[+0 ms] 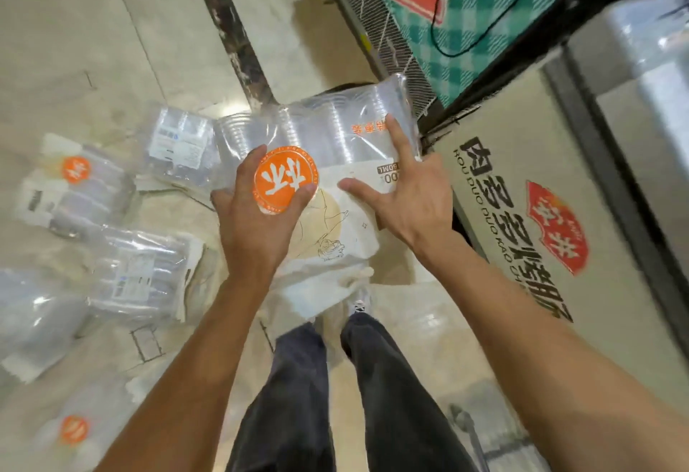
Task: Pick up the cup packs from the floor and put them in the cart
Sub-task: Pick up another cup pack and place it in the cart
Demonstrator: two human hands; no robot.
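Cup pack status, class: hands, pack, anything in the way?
Left hand grips cup pack; right hand presses it straight-fingered. Other packs on floor. Cardboard box close right.

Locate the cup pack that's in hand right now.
Head view, centre: the cup pack is held between the left hand and right hand, just left of the printed carton; other packs lie on the floor to its left.

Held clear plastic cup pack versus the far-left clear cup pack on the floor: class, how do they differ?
The held clear plastic cup pack is up between the left hand and right hand; the far-left clear cup pack lies on the beige tiled floor. The held pack looks larger in frame; the far-left one looks smaller and blurred. Both carry a round orange label.
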